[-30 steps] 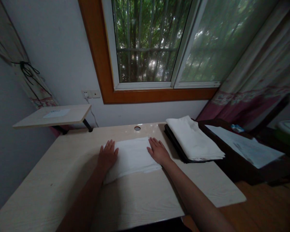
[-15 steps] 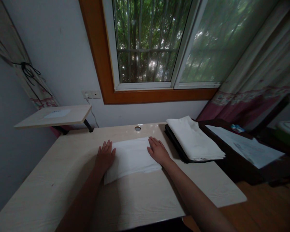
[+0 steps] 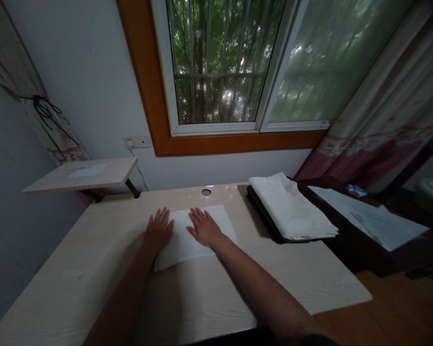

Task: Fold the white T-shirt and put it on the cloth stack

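A white folded cloth (image 3: 180, 242) lies flat on the pale wood-grain desk (image 3: 216, 298). My left hand (image 3: 159, 229) rests on the cloth's left edge, fingers extended and pointing away from me. Across the middle of the cloth lies my right hand (image 3: 205, 228), palm down with its fingers spread. Neither hand grips anything. Part of the cloth is hidden under the right hand and forearm.
To the right, a stack of folded white cloth (image 3: 292, 206) sits on black folded material (image 3: 261, 214). A small raised shelf (image 3: 104, 175) stands at the desk's back left. Beyond the right edge, a dark surface holds a white sheet (image 3: 364, 216). A round hole (image 3: 206, 192) pierces the desk near the wall.
My right hand has slid left from the cloth's right edge to its middle. My left hand has stayed at the left edge. The cloth's near edge looks smoother.
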Demonstrator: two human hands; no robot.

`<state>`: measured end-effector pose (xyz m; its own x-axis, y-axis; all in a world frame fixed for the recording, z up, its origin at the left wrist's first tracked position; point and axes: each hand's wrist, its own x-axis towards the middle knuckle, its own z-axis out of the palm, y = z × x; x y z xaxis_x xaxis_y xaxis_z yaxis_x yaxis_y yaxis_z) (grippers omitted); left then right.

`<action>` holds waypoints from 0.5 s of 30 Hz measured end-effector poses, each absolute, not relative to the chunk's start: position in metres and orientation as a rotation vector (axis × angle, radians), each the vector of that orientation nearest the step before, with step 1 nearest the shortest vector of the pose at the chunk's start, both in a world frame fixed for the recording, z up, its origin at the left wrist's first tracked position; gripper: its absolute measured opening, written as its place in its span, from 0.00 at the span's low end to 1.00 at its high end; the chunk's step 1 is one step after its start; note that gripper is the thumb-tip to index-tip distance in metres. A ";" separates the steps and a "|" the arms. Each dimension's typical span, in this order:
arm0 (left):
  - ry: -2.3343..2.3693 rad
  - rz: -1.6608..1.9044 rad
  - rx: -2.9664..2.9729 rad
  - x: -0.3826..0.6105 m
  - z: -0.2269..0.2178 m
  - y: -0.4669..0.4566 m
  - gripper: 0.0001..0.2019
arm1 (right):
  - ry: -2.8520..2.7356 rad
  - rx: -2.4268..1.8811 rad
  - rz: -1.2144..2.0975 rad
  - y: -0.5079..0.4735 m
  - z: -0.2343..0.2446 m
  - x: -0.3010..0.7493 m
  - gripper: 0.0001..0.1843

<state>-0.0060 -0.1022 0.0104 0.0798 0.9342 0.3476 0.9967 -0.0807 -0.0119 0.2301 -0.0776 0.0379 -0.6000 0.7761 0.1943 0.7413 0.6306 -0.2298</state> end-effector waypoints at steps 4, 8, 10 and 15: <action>-1.947 -0.367 -2.106 -0.007 0.008 -0.102 0.27 | -2.553 -1.286 0.182 -0.071 0.032 0.244 0.36; -1.966 -0.347 -2.103 -0.006 0.009 -0.104 0.28 | -2.523 -1.359 0.170 -0.063 0.032 0.267 0.37; -1.997 -0.322 -2.104 -0.006 0.012 -0.104 0.28 | -2.510 -1.413 0.161 -0.060 0.032 0.278 0.36; -2.025 -0.302 -2.116 -0.006 0.013 -0.103 0.28 | -2.451 -1.530 0.126 -0.057 0.030 0.302 0.36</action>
